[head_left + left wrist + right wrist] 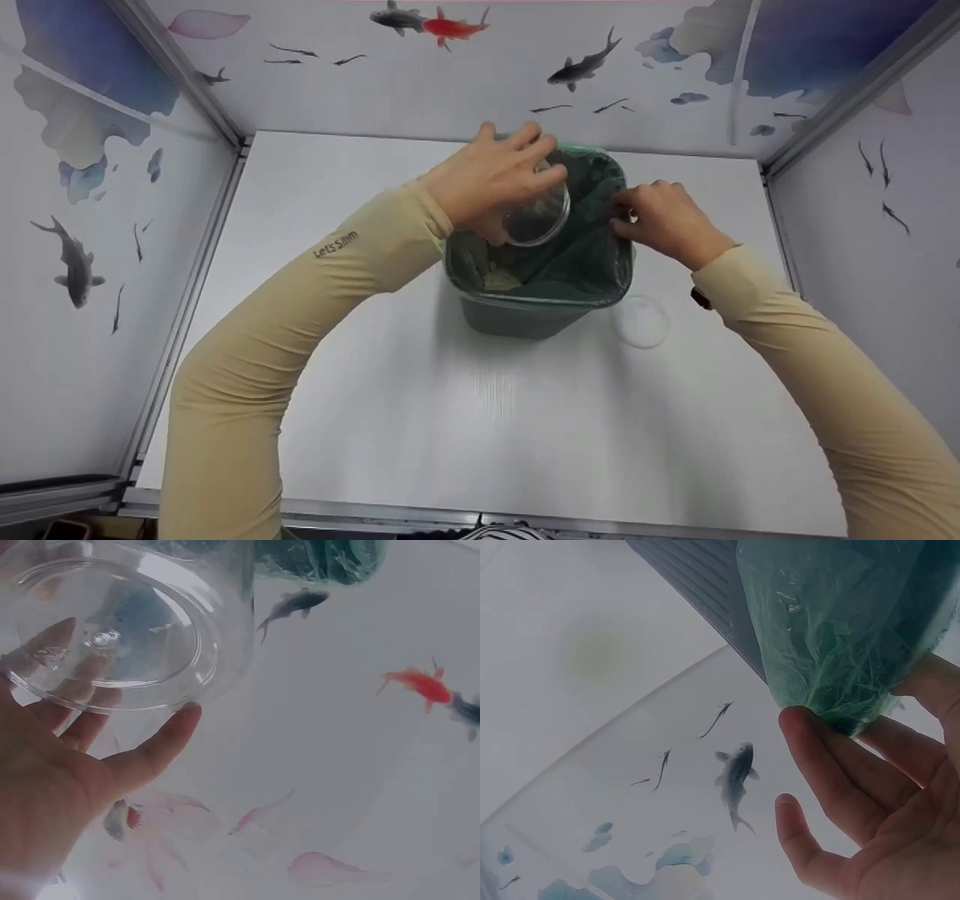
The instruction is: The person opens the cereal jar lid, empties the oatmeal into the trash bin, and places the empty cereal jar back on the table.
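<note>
My left hand (495,178) grips a clear plastic jar (537,219), tipped over the mouth of a grey trash bin (517,321). In the left wrist view, fingers spread around the base of the jar (120,682). A dark green trash bag (592,266) lines the bin and folds over its rim. My right hand (667,223) pinches the bag at the right rim, thumb and fingertips curled on the edge. In the right wrist view, the fingers lie at the overhanging green bag (832,652). Some pale beige matter (499,280) lies inside the bin.
A round translucent lid (643,322) lies on the white table (420,427) just right of the bin. White panels (315,97) printed with fish enclose the table at the back and sides. A metal rail (390,516) runs along the front edge.
</note>
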{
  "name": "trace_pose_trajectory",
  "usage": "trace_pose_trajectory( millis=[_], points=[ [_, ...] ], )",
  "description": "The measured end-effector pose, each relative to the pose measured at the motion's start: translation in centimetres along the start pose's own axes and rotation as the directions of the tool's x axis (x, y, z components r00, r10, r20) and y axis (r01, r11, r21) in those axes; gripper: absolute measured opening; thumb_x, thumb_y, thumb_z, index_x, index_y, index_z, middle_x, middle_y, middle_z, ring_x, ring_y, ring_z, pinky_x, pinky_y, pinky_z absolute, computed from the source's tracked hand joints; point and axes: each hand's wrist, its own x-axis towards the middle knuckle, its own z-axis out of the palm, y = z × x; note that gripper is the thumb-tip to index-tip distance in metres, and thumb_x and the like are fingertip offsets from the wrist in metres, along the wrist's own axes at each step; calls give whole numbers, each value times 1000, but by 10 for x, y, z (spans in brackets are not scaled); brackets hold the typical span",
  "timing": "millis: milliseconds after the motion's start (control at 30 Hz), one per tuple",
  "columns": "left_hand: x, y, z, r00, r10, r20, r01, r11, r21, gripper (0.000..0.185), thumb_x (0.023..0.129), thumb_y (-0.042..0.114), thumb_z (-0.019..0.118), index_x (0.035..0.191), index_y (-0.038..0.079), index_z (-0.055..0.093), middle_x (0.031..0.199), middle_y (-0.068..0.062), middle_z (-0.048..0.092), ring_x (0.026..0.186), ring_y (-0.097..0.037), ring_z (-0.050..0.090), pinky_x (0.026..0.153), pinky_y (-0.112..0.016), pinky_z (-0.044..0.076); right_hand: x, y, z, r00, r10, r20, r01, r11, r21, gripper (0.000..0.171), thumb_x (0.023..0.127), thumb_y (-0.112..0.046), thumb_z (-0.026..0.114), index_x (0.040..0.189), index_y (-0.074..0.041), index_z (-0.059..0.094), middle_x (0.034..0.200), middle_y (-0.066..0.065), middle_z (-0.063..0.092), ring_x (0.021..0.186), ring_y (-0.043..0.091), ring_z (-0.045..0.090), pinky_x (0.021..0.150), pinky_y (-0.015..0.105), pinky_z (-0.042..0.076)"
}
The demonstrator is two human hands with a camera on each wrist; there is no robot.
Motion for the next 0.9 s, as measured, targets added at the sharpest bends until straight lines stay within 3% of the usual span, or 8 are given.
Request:
trace_pose_trajectory(
  millis=[167,400,567,667,767,900],
  points=[
    [-21,-20,8,998,-48,-50,39,982,-183,84,68,48,82,128,5,42,129,-20,40,118,-36,35,73,-55,45,1,0,-1,1000,16,18,-16,999,28,11,85,-5,65,91,3,69,81,15,68,75,32,64,69,50,51],
    [-46,-35,24,983,-138,-121,86,929,-361,81,68,48,81,125,5,45,128,-16,40,118,-33,34,76,-50,48,-2,0,-6,998,37,49,-38,999,33,20,88,-11,66,102,3,66,89,17,67,81,34,62,72,55,49],
    [-53,-38,34,969,-166,-183,70,894,-443,79,69,48,81,123,2,46,126,-15,42,117,-31,36,88,-43,47,-5,-4,-12,996,57,70,-61,997,50,37,90,-21,68,118,1,59,113,23,60,103,43,55,82,67,37],
    [-55,-36,39,963,-173,-208,52,873,-485,77,71,48,80,121,2,46,124,-14,43,115,-29,36,88,-39,46,-6,-9,-16,996,54,69,-59,996,63,46,89,-26,70,125,0,56,129,27,50,118,47,45,87,69,32],
    [-58,-33,44,958,-175,-228,38,863,-504,75,71,47,79,121,1,47,123,-13,44,115,-28,37,86,-38,47,-8,-13,-19,997,36,74,-40,997,59,52,88,-27,72,128,1,54,133,28,45,121,47,41,88,68,31],
    [-65,-28,48,942,-184,-280,22,868,-496,77,71,48,79,122,0,47,124,-14,44,117,-28,37,88,-38,48,-11,-16,-16,997,13,71,-16,999,48,56,87,-26,73,130,2,52,133,28,45,121,47,41,90,67,31]
  ],
)
